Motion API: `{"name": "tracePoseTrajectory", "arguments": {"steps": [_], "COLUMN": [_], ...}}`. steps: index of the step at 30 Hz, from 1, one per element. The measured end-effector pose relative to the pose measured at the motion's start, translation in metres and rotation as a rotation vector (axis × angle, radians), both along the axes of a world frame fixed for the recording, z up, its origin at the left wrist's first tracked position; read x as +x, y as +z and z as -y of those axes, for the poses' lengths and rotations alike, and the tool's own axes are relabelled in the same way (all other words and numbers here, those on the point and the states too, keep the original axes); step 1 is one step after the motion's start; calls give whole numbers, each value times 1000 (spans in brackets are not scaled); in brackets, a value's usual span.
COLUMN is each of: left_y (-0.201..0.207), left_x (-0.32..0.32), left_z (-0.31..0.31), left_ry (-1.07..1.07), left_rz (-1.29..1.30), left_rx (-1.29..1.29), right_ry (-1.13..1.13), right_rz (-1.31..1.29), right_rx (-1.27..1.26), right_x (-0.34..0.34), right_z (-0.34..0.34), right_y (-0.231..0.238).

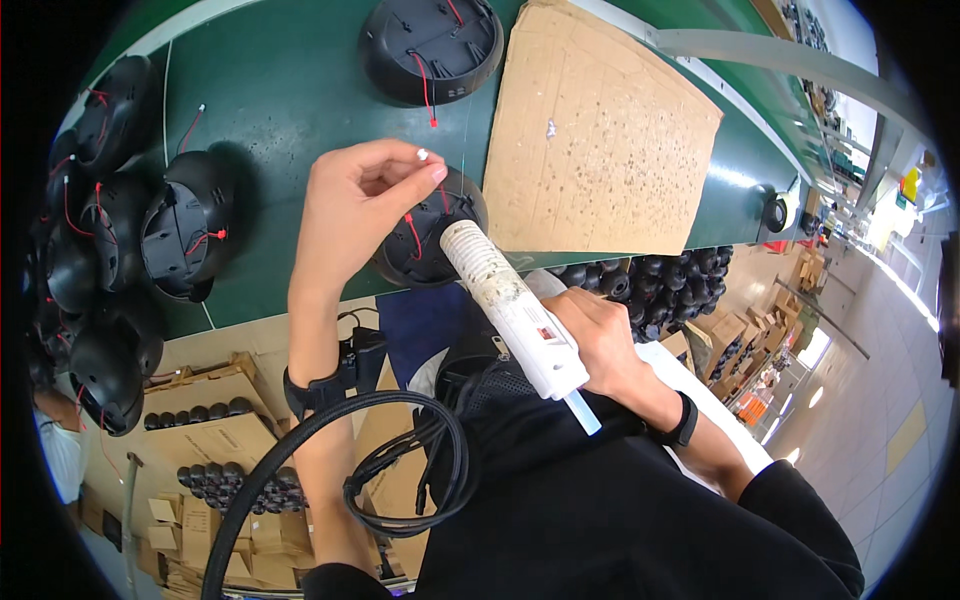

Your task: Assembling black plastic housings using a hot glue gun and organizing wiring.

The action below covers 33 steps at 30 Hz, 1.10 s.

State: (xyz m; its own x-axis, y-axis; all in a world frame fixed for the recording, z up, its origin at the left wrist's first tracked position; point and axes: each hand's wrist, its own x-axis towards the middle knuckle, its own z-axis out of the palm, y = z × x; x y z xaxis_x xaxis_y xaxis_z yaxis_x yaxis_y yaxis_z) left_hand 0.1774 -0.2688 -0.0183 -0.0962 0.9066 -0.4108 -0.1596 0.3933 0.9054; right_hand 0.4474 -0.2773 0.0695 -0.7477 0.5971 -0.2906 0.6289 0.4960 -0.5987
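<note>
Green-topped workbench (270, 110) spans the far part of a bright workshop, and we stand at its near edge. Our left hand (348, 205) is closed to a thumb-and-forefinger pinch on what looks like a small white plug (423, 155), above a round black housing (405, 268). Our right hand (592, 335) is wrapped around a white glue gun (505, 300), its ridged barrel slanting over that housing; a pale blue stick (582, 412) pokes from its near end.

We judge this housing to be partway through: it lies hollow side up near the bench edge, its red wire exposed. We cannot tell whether any glue is in it. Another housing (430, 55) sits beyond it, and more crowd the left (185, 225), with loose red leads, apparently left to finish.

Right of them lies a dark-speckled cardboard sheet (600, 130). Below, at left, cartons (210, 425) hold rows of black round parts; far right, a pale tiled floor (900, 450) runs past stacked boxes.
</note>
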Motion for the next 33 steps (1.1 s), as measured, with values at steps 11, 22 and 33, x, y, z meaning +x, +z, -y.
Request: {"name": "tracePoseTrajectory", "arguments": {"steps": [11,22,33], "left_y": [-8,-8,-7], "left_x": [-15,-14,-13], "left_z": [33,31,28], "left_ry": [91,115,95], "left_rz": [57,93,102], "left_rx": [9,38,32], "right_ry": [-16,-31,-49], "right_rz": [40,55,49], "right_rx": [1,-1,-47], "right_x": [-2,-4,-6], "right_z": [-1,-2,-2], "right_y": [5,8,15]}}
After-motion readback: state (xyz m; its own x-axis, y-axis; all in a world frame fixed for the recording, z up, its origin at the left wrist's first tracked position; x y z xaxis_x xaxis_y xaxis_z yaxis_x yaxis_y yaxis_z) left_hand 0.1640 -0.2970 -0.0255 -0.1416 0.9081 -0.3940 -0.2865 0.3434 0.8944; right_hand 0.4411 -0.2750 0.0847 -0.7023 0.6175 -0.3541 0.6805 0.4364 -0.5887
